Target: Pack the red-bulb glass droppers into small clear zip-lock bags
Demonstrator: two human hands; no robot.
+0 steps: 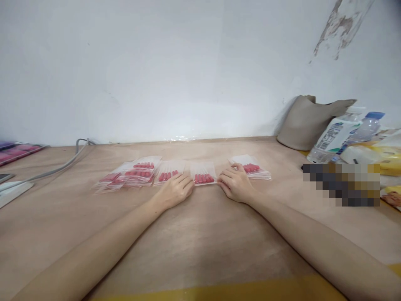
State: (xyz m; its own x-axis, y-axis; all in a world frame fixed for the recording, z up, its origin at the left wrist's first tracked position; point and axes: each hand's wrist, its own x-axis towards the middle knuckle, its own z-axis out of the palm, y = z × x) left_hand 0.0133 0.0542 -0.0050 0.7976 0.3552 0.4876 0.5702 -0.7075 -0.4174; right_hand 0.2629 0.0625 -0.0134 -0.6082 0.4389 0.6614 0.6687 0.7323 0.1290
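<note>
A small clear plastic bag lies flat in the middle with a row of several red capsule-shaped pieces along its near end. My left hand is closed at its lower left corner, the fingers curled together. At its lower right corner, my right hand pinches the edge, with the index finger bent up. Another bag of red pieces lies just beyond my left hand, partly covered by it. Right of centre, a stack of similar bags is partly hidden by my right hand. The fingertips of both hands are largely hidden.
An overlapping pile of filled bags lies at left. Further left are a grey cable and pink packages. At right stand a grey-brown bag and plastic bottles, near yellow packaging. A wall borders the table's far edge.
</note>
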